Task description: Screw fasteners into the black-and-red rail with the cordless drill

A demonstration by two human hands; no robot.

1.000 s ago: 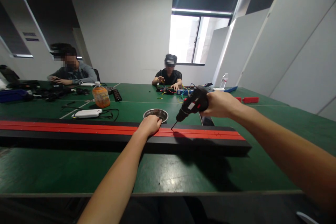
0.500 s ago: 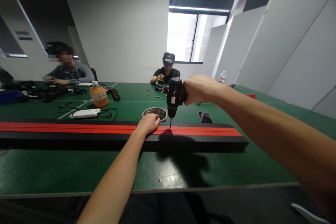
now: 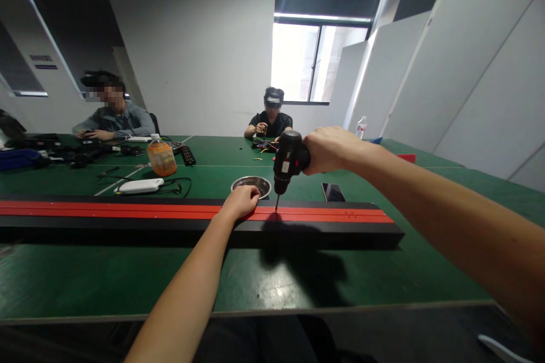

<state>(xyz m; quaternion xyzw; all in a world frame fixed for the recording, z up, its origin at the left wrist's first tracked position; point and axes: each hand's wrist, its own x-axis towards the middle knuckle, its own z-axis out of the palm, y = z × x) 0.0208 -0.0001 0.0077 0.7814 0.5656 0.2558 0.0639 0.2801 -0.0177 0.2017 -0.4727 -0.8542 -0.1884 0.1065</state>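
A long black beam with a red rail (image 3: 310, 214) on top lies across the table. My left hand (image 3: 242, 201) is curled over it near the middle, with the fingertips hidden at its far edge. My right hand (image 3: 327, 150) is closed around the handle of a black power drill (image 3: 288, 161). The drill points down, its body leaning a little to the right. Its thin bit meets the red rail just right of my left hand. Behind that hand stands a round metal bowl (image 3: 266, 182); what lies in it is hard to make out.
On the green table (image 3: 128, 278) are a phone (image 3: 332, 192), an orange drink bottle (image 3: 162, 156), a white power strip (image 3: 139, 186) with cables and a black strip (image 3: 188, 155). Two people sit across the table, one with coloured wires (image 3: 264, 145) in front.
The drill's body has tipped slightly to the right, with my right hand moving along. Its bit stays at about the same spot on the rail. My left hand has kept its place.
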